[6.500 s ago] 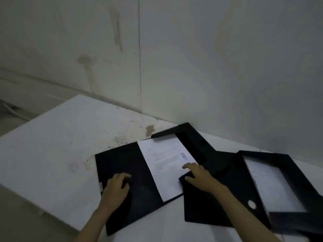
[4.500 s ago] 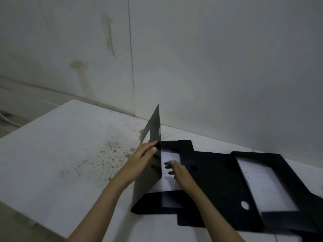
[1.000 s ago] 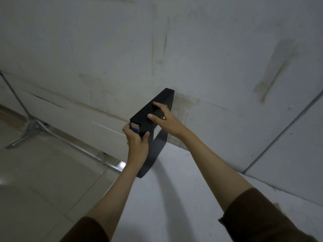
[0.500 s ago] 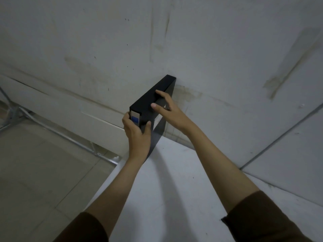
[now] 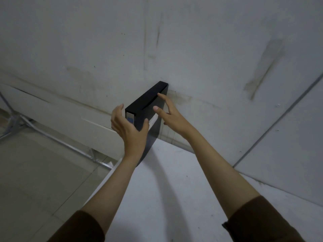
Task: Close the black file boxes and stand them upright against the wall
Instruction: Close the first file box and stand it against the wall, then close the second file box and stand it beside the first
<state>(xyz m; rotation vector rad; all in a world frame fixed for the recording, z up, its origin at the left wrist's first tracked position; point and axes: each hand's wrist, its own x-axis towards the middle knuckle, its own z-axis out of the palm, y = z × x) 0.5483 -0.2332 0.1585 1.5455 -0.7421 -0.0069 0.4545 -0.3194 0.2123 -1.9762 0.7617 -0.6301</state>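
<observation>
My left hand [image 5: 128,127] is spread wide around the near, labelled end of the closed black file box [image 5: 146,105], fingers just off it. The box stands upright on the white table [image 5: 174,189], far end against the wall [image 5: 192,49]. My right hand [image 5: 170,113], open, hovers at its top; next, I judge, comes another box.

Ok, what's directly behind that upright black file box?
The stained wall: the black file box stands closed on the white table with its far end at the wall. Whether it touches cannot be told. The left hand hides its near lower corner.
</observation>
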